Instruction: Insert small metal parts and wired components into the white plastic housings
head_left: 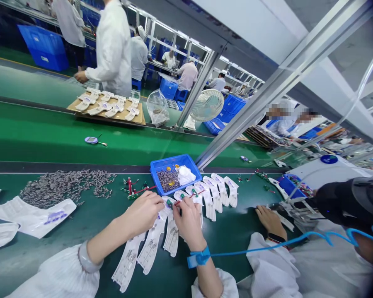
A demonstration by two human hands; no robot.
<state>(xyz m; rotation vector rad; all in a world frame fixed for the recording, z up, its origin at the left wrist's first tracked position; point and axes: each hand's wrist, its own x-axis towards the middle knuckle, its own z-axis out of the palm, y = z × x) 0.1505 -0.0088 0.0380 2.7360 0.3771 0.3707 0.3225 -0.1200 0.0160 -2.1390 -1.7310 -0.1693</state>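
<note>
My left hand (pixel 145 212) is closed in a pinch at the upper end of a white plastic shell (pixel 152 244); what its fingertips hold is hidden. Close beside it, my right hand (pixel 188 219) pinches what looks like a red wire (pixel 177 203) at a small green circuit board (pixel 169 203). A blue strap (pixel 199 258) circles my right wrist. More curved white shells (pixel 209 203) fan out to the right, a few bearing green boards with red wires. Boards with red wires (pixel 130 186) also lie left of the blue tray (pixel 189 159).
A heap of small metal parts (pixel 62 186) and large white shells (pixel 34 215) lie at left. Behind runs a green conveyor (pixel 43 132) carrying a purple-and-white device (pixel 91 140). A metal post (pixel 245 103) rises behind the tray. At right is a co-worker's hand (pixel 271 221).
</note>
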